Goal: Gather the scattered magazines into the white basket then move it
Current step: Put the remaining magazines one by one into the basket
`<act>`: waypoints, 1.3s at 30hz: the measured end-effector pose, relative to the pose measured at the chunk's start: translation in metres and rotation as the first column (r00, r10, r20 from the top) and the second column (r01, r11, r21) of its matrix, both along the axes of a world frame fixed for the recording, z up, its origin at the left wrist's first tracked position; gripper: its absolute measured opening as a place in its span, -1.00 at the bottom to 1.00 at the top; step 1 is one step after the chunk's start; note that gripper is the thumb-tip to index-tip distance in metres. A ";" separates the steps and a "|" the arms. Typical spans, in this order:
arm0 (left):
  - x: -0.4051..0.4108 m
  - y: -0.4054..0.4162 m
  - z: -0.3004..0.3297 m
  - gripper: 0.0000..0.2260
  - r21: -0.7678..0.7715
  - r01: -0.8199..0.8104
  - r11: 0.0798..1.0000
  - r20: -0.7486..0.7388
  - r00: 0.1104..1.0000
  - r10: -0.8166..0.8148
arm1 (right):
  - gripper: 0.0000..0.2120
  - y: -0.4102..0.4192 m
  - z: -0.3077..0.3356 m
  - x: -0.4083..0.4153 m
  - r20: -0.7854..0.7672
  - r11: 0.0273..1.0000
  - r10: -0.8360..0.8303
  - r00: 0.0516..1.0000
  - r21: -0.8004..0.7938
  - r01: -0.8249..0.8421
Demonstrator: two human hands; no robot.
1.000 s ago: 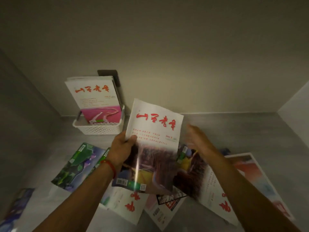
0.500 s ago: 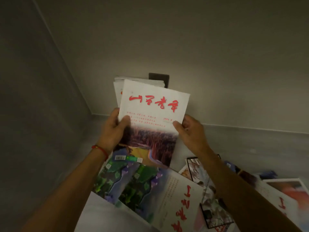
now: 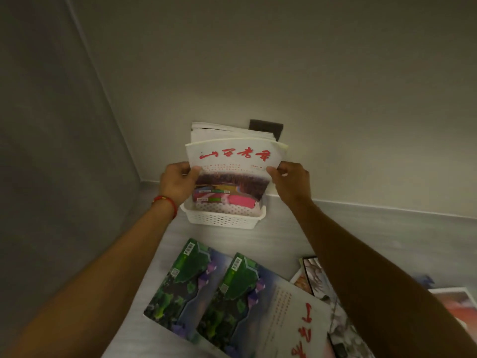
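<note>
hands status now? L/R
Left hand: closed on the left edge of the red-titled magazine.
Right hand: closed on its right edge, over the white basket.

dark wall plate | grey floor | pale wall | red wristband

1 white basket by wall. 2 hands in view: left hand, right hand. 1 red wristband. Mags standing in basket: at least 3, incl. held magazine; exact no. unclear, stack overlaps. Mags on floor: 2 green-cover magazines side by side, plus approx 3 more partly hidden at right. 1 dark wall plate.
</note>
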State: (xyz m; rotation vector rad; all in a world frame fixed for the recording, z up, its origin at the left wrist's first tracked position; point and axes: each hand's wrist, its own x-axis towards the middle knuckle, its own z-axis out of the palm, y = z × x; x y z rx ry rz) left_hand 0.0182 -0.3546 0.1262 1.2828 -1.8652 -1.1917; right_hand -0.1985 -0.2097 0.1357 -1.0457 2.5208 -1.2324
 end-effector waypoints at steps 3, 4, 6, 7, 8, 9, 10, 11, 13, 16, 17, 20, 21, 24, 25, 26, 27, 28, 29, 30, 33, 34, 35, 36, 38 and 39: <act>0.002 -0.004 -0.015 -0.75 0.041 -0.034 0.999 -0.037 0.999 0.035 | -0.78 -0.010 -0.008 0.003 0.058 0.999 -0.033 0.998 0.017 0.032; 0.004 -0.005 -0.019 -0.75 0.044 -0.041 0.998 -0.045 0.998 0.043 | -0.78 -0.013 -0.009 0.005 0.051 0.999 -0.034 0.998 0.026 0.033; 0.007 -0.010 -0.025 -0.74 0.047 -0.050 0.998 -0.053 0.997 0.053 | -0.77 -0.017 -0.011 0.007 0.035 0.999 -0.024 0.999 0.029 0.023; 0.008 -0.013 -0.028 -0.74 0.053 -0.054 0.997 -0.055 0.997 0.057 | -0.77 -0.018 -0.013 0.008 0.040 0.999 -0.020 0.999 0.029 0.019; 0.008 -0.015 -0.031 -0.74 0.063 -0.056 0.996 -0.060 0.996 0.060 | -0.77 -0.018 -0.016 0.008 0.048 0.999 -0.022 0.999 0.030 0.021; 0.008 -0.017 -0.035 -0.75 0.076 -0.056 0.995 -0.065 0.996 0.061 | -0.76 -0.018 -0.019 0.009 0.054 0.999 -0.033 0.998 0.035 0.031; 0.007 -0.018 -0.038 -0.75 0.100 -0.055 0.993 -0.068 0.996 0.062 | -0.76 -0.019 -0.021 0.009 0.060 0.998 -0.046 0.997 0.051 0.043; 0.006 -0.018 -0.042 -0.74 0.130 -0.056 0.990 -0.064 0.996 0.064 | -0.78 -0.019 -0.023 0.011 0.083 0.996 -0.057 0.995 0.080 0.050; 0.004 -0.017 -0.048 -0.72 0.179 -0.057 0.982 -0.051 0.996 0.067 | -0.87 -0.017 -0.025 0.013 0.245 0.995 -0.050 0.968 0.094 0.028; -0.002 -0.019 -0.047 -0.69 0.206 -0.044 0.977 -0.048 0.997 0.055 | -0.82 -0.003 -0.019 0.017 0.674 0.974 0.197 0.712 -0.219 -0.062; -0.005 -0.020 -0.046 -0.66 0.216 -0.042 0.975 -0.048 0.997 0.054 | -0.78 0.003 -0.017 0.017 0.706 0.949 0.292 0.645 -0.298 -0.104; -0.014 -0.019 -0.042 -0.69 0.225 -0.027 0.974 -0.021 0.999 0.032 | -0.74 0.015 -0.023 0.015 0.690 0.963 0.260 0.675 -0.237 -0.130; -0.016 -0.017 -0.043 -0.73 0.227 -0.015 0.974 -0.018 1.000 0.019 | -0.74 0.020 -0.028 0.014 0.637 0.981 0.192 0.746 -0.130 -0.142; -0.017 -0.007 -0.043 -0.67 0.268 0.045 0.962 -0.068 0.997 -0.027 | -0.73 0.055 -0.052 0.009 0.343 0.896 0.276 0.898 0.246 -0.370; -0.015 -0.005 -0.044 -0.64 0.285 0.068 0.956 -0.096 0.994 -0.043 | -0.73 0.071 -0.064 0.007 0.246 0.804 0.381 0.891 0.388 -0.451; -0.013 -0.004 -0.045 -0.58 0.305 0.091 0.948 -0.123 0.991 -0.055 | -0.73 0.089 -0.074 0.007 0.179 0.700 0.468 0.866 0.523 -0.486; -0.010 -0.004 -0.047 -0.50 0.329 0.101 0.939 -0.146 0.988 -0.055 | -0.72 0.108 -0.083 0.007 0.148 0.606 0.521 0.841 0.629 -0.486; -0.007 -0.003 -0.049 -0.44 0.345 0.091 0.934 -0.141 0.989 -0.044 | -0.71 0.128 -0.093 0.007 0.135 0.544 0.540 0.830 0.697 -0.468; -0.003 -0.003 -0.051 -0.43 0.344 0.057 0.937 -0.119 0.993 -0.016 | -0.70 0.146 -0.100 0.008 0.123 0.523 0.536 0.835 0.728 -0.443; 0.002 0.001 -0.053 -0.45 0.323 0.001 0.946 -0.084 0.996 0.028 | -0.69 0.166 -0.106 0.008 0.116 0.529 0.511 0.852 0.739 -0.418; 0.015 0.035 -0.059 -0.69 0.151 -0.086 0.985 -0.099 0.990 0.101 | -0.62 0.215 -0.120 0.013 0.148 0.510 0.442 0.885 0.770 -0.384; 0.018 0.056 -0.064 -0.71 0.087 -0.076 0.993 -0.108 0.991 0.085 | -0.56 0.227 -0.124 0.016 0.150 0.502 0.439 0.886 0.776 -0.380; 0.021 0.079 -0.073 -0.68 0.055 -0.061 0.997 -0.103 0.992 0.066 | -0.48 0.236 -0.130 0.020 0.135 0.512 0.434 0.891 0.777 -0.367; 0.023 0.103 -0.081 -0.67 0.056 -0.044 0.997 -0.067 0.997 0.048 | -0.39 0.244 -0.135 0.023 0.105 0.525 0.425 0.899 0.781 -0.339; 0.024 0.152 -0.096 -0.71 0.072 0.029 0.997 0.062 0.998 -0.033 | -0.27 0.251 -0.143 0.030 0.036 0.540 0.404 0.914 0.797 -0.270; 0.024 0.175 -0.101 -0.76 0.063 0.096 0.993 0.131 0.986 -0.103 | -0.25 0.252 -0.146 0.032 0.018 0.539 0.388 0.921 0.807 -0.243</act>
